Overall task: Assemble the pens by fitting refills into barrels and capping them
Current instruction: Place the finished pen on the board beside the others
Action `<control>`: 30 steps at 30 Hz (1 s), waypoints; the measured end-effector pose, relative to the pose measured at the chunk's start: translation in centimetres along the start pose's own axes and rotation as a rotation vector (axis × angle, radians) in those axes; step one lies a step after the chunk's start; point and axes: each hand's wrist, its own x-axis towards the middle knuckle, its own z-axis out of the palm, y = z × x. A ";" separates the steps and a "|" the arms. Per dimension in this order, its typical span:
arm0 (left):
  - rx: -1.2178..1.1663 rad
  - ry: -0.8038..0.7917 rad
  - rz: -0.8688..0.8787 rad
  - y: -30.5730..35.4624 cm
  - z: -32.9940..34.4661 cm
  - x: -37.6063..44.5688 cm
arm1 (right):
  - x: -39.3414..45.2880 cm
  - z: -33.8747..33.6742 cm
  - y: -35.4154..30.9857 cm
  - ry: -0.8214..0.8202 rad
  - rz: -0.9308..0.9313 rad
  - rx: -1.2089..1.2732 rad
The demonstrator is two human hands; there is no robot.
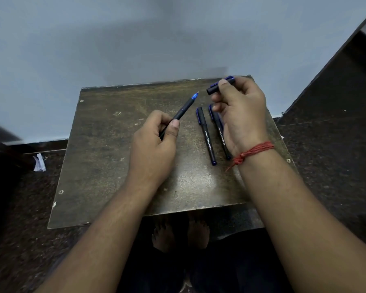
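A: A worn brown surface (pixel 118 176) against a pale wall. Which step is this?

B: Capping, I'd say. The left hand (pixel 154 144) is closed around an uncapped pen (pixel 183 108), tip up and away; the right hand (pixel 240 111) pinches the cap (pixel 213 88) just beyond that tip.

A: And next?

B: Line up the cap's mouth with the tip, then push. (Two finished pens (pixel 207 136) lie between the hands.)

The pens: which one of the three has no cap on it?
The pen in the left hand: its blue tip is bare. The two pens on the table are capped. The right hand holds a loose cap.
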 end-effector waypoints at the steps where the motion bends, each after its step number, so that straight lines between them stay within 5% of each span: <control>1: 0.008 -0.011 0.007 0.0 0.0 0.0 | 0.1 -0.1 -0.1 0.008 0.001 0.011; 14: -0.021 -0.033 0.013 -0.3 0.2 0.0 | -1.6 0.6 0.0 -0.282 -0.036 -0.241; 30: 0.008 0.115 0.044 -0.6 0.7 0.0 | -4.7 3.7 2.3 -0.251 -0.145 -0.458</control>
